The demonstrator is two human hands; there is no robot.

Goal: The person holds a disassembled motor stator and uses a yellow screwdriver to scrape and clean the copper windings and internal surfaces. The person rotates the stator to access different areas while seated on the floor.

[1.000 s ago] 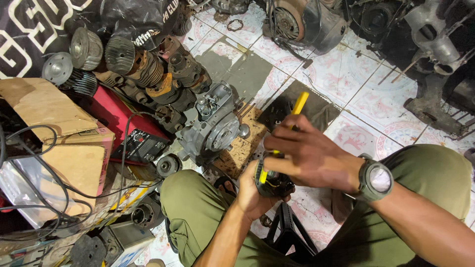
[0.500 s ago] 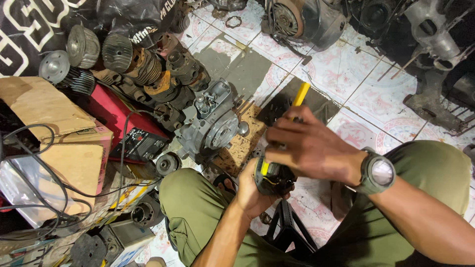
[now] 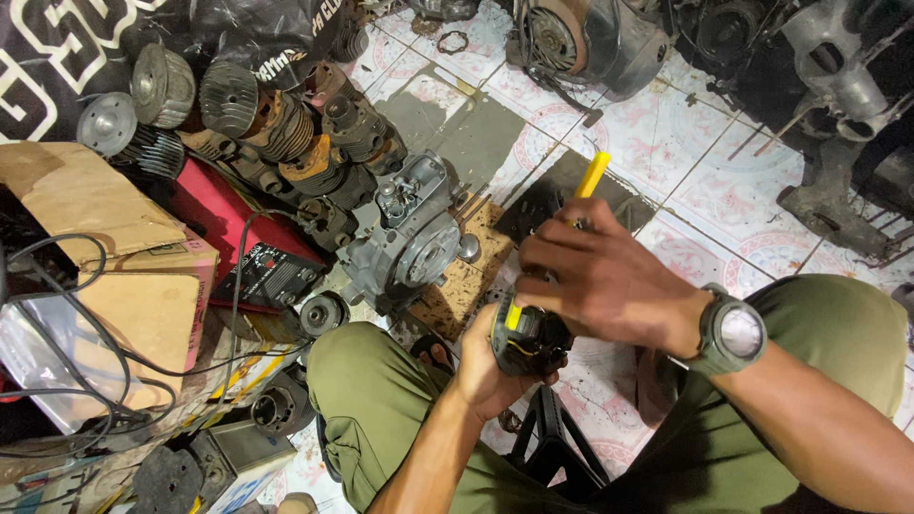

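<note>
My left hand [image 3: 486, 366] grips a small dark round part [image 3: 529, 340] from below, fingers wrapped tight. My right hand [image 3: 605, 281] sits on top, fingers closed around a yellow-handled tool [image 3: 592, 177] poking into it, above my knees.

Count from the head view: two hands, left hand [image 3: 486, 366] and right hand [image 3: 600, 281], together on one dark round part [image 3: 529, 341], with one yellow-handled tool [image 3: 592, 176] pointing toward 12 o'clock. One wristwatch [image 3: 731, 333] at 3 o'clock of the hands; one grey engine casing [image 3: 409, 238] on one wooden block [image 3: 462, 286] at 9 o'clock. At 10 o'clock, at least five finned cylinders [image 3: 257, 114]; one red case [image 3: 214, 214]; two cardboard pieces [image 3: 114, 247].
</note>
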